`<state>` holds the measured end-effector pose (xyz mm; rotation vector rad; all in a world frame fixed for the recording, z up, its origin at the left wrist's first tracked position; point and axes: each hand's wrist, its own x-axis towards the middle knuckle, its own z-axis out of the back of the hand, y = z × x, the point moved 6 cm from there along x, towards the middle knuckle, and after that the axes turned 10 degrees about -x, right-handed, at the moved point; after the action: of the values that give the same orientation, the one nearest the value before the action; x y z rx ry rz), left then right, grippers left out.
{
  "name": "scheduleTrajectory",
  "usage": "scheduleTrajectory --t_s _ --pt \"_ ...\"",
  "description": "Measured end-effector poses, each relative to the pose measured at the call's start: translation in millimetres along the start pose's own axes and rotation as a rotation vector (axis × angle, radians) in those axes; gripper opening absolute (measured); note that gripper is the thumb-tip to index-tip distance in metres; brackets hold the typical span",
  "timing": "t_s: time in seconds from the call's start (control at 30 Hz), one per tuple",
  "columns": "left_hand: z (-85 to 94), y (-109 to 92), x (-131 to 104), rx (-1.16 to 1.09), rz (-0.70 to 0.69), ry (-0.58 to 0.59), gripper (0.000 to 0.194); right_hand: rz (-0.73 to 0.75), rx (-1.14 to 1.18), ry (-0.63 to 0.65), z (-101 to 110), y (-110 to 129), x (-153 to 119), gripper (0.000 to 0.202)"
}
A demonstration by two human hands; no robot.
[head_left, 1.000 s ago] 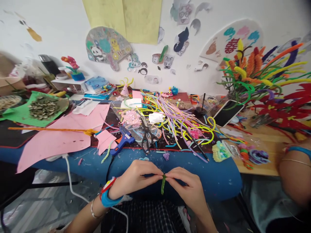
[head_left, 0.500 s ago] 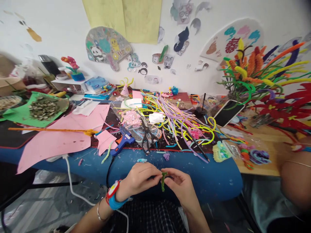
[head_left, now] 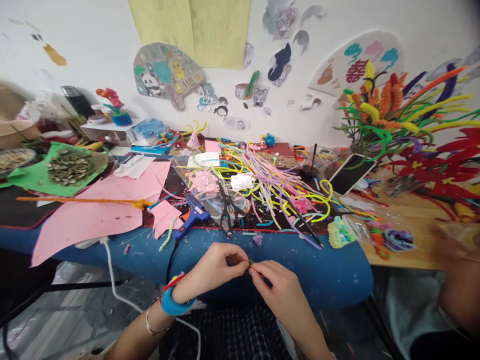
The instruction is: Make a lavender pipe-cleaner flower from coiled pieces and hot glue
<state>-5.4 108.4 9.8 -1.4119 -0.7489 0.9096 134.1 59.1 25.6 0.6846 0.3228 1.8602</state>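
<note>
Both my hands meet over the front edge of the blue-covered table, fingertips pinched together. Between them a tiny bit of a green pipe cleaner piece (head_left: 251,263) shows; the rest is hidden by the fingers. My left hand (head_left: 221,264), with blue and red bands at the wrist, is closed on it from the left. My right hand (head_left: 278,285) pinches it from the right. Just beyond the hands lie a small purple fuzzy piece (head_left: 257,240), black-handled scissors (head_left: 227,212) and a blue glue gun (head_left: 192,220).
A tangle of coloured pipe cleaners (head_left: 273,175) covers the middle of the table. Pink paper sheets (head_left: 90,220) lie at left, near green paper (head_left: 26,172) bearing dry flakes. A phone (head_left: 352,174) leans before pipe cleaner flowers (head_left: 390,107). Another person's arm (head_left: 461,290) is at far right.
The green piece hung down visibly between my fingers before; now my fingers cover most of it. My left hand has turned and my right hand has rolled over. The other person's arm has shifted.
</note>
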Motion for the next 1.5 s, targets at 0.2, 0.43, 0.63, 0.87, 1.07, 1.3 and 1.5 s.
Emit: scheduleTrajectory --t_s 0.2,0.43,0.63,0.87,1.07,1.3,1.5 --pt "-8.9 21.8 8.7 -0.274 0.196 0.075 0.014 0.237 -0.346 0.066 0.0 6.2 5.0 0.027" --pt "-12.4 35.9 9.2 -0.590 0.320 0.093 0.027 0.361 -0.220 -0.112 -2.4 2.8 4.0 0.024" --pt "-26.2 36.4 2.2 -0.784 0.265 -0.018 0.039 0.345 -0.027 -0.504 -13.3 -6.3 -11.7 0.044" --pt "-26.6 30.3 -7.3 -0.774 0.109 -0.150 0.034 0.189 0.043 -0.579 -15.6 -0.6 -13.4 0.024" --pt "-11.4 19.6 -12.7 -0.353 -0.184 -0.178 0.019 0.117 0.020 -0.433 -4.8 6.6 -8.8 0.015" --pt "0.3 -2.5 -15.9 0.024 -0.499 -0.140 0.011 0.194 0.082 -0.325 -0.2 1.1 -4.5 0.017" --pt "-13.8 18.0 -7.6 -0.400 0.141 0.199 0.045 0.608 -0.354 -0.543 7.4 14.0 -15.9 0.021"
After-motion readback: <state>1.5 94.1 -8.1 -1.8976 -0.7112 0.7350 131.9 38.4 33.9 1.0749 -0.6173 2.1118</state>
